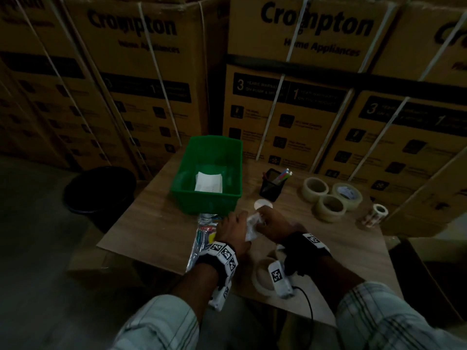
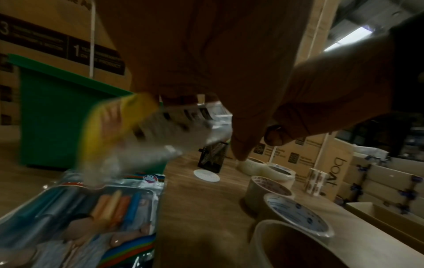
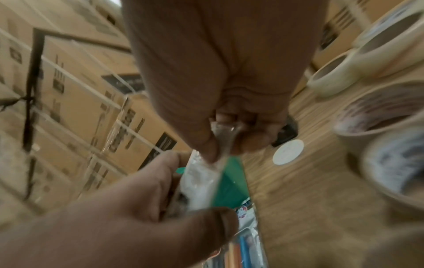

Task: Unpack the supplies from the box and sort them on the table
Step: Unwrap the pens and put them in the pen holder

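Dim storeroom, stacked brown cardboard cartons (image 1: 303,97) behind a wood-grain bench (image 1: 161,223). Both hands, left hand (image 1: 233,227) and right hand (image 1: 274,224), pinch a crinkly clear plastic packet (image 1: 251,227) by the green plastic bin (image 1: 209,173).

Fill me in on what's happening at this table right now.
A person is unpacking a green bin and sorting supplies on the wooden table. Both the left hand and right hand grip a small clear plastic packet between them. A marker pack lies below the bin; tape rolls and a pen holder sit to the right. Paper remains in the bin.
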